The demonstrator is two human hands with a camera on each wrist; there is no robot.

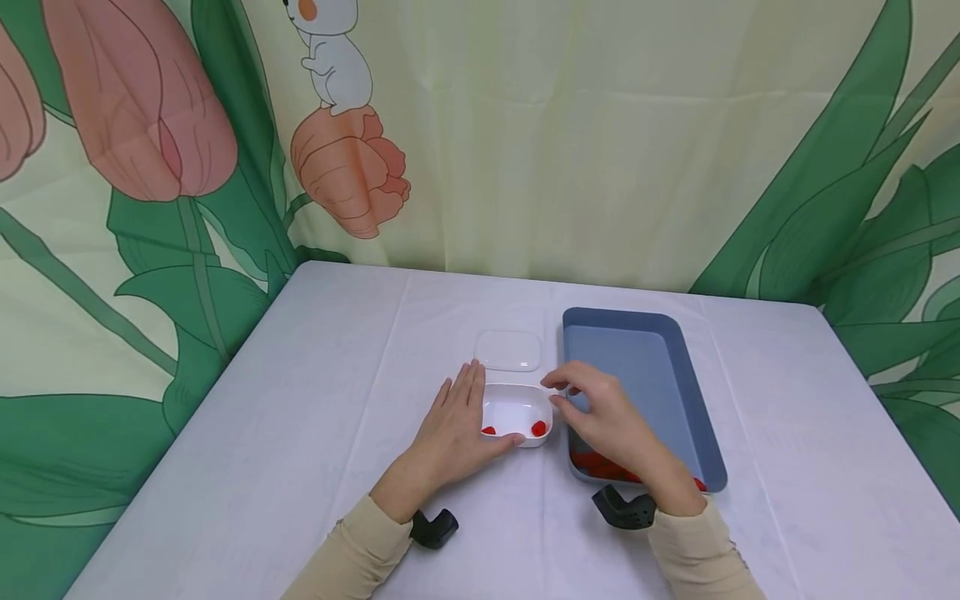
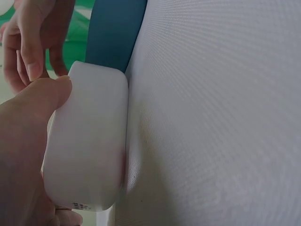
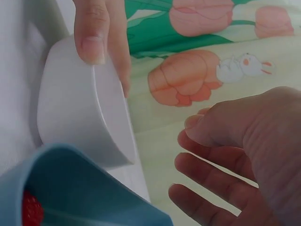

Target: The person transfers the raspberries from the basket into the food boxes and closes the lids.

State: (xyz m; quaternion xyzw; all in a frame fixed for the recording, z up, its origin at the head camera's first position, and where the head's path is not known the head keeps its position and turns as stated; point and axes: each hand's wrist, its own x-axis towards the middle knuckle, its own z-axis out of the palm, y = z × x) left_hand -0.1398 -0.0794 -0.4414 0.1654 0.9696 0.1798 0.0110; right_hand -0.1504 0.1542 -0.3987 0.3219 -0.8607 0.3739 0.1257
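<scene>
White tablecloth [image 1: 300, 392]: left fingers [image 1: 462, 390] straight, touching white container [image 1: 513, 407]; right fingers [image 3: 209, 173] loosely bent, released, beside it.

White container [image 2: 89, 136] bearing small dark print [image 2: 81, 205] near one edge, illegible; no readable text elsewhere.

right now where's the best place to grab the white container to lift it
Probably by the two long side walls of the white container, coming from the left, where the left hand rests. It stands upright, so gripping the outside should keep fingers off the red pieces inside; the blue tray crowds its right end.
</scene>
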